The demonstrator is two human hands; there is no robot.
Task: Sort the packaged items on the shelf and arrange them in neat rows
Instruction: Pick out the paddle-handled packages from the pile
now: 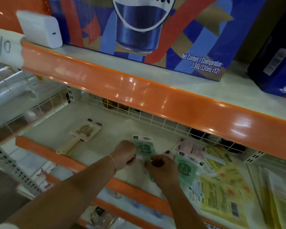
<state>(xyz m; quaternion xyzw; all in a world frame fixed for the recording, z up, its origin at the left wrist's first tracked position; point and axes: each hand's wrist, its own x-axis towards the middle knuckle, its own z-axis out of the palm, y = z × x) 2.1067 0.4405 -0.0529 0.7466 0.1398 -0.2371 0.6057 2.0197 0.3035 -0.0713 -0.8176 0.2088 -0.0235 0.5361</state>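
Both forearms reach in from the lower left, over the orange front lip of the shelf, and meet near the middle of its front edge. Left hand is curled shut on the near-left side of a green packet; right hand is pinched closed on what looks like the same packet's near end, though blur hides the exact fingertip contact. That packet lies just beyond the knuckles, its long axis running from the front edge toward the wire grid at the back, and the left hand sits slightly nearer its middle.

Immediately right of the right hand is a second green packet, partly overlapping a pink packet behind it. Yellow packets sprawl toward the shelf's right end, skewed and overlapping. Well apart to the left lies a cream packet with a handle, angled toward the front-left corner.

I'd judge the sorting early: only 1 packet is being squared, and the 2 greens want pairing, a short shift rightward.
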